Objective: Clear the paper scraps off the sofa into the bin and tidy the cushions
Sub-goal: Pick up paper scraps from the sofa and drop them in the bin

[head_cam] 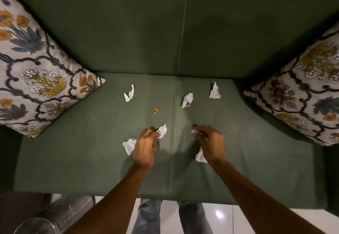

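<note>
A person leans over a green sofa [91,160], both bare arms reaching down onto the seat at the centre of the frame. The left hand [145,149] has its fingers curled together, pinching a crumpled white scrap [162,130] at its fingertips. Just beside that hand, toward the left of the frame, another white scrap [129,145] lies on the seat. The right hand [211,144] is also curled, nipping a small white bit of paper [195,131] at its fingertips, while a further scrap [200,156] shows under the heel of that hand; whether the hand holds it or it merely lies beneath cannot be told.

Higher on the seat, near the backrest, three more white scraps lie apart: one left of centre [129,93], one just right of the seat seam [187,99], one farther right [214,91]. A tiny yellow-green bit [155,110] sits between them and the hands.

A floral cushion [33,65] leans in the left corner, a second floral cushion [300,94] in the right. A shiny metal bin [55,217] stands on the floor at the lower left.
</note>
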The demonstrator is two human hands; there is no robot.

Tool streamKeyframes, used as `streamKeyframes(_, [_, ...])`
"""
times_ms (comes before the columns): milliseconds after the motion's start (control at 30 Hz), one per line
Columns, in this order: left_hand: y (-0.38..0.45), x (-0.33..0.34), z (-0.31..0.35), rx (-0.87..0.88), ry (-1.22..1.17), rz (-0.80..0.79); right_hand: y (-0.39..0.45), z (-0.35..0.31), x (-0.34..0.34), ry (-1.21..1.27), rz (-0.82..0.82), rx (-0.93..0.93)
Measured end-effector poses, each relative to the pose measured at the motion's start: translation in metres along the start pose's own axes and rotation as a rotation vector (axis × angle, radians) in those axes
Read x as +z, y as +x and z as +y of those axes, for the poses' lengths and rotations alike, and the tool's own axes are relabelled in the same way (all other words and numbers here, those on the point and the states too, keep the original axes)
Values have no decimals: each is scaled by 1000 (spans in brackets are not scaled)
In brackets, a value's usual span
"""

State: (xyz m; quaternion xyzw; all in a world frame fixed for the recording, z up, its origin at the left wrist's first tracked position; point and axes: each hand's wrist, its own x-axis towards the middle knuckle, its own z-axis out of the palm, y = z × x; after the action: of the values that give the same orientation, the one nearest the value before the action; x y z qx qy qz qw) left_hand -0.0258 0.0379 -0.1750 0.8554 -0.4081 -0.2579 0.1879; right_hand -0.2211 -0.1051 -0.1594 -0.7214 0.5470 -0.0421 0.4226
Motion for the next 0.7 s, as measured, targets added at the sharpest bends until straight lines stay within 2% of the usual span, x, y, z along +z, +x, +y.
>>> streamKeyframes(100, [-22,-16,-4,-14,-7,63,-40,1,-2,80,4,49])
streamKeyframes(267, [-48,-39,-28,-103,71,116,-94,19,8,-144,16,94])
streamKeyframes(367, [-48,-44,-40,-111,132,101,-96,26,16,-4,28,174])
streamKeyframes(500, [-50,-30,-53,-154,109,-18,-81,36,34,168,-19,297])
streamKeyframes(600, [-58,-12,-51,-284,-40,15,-67,45,39,6,34,212])
streamKeyframes(700, [-65,-9,-45,-334,-83,44,-56,40,35,-134,-20,76])
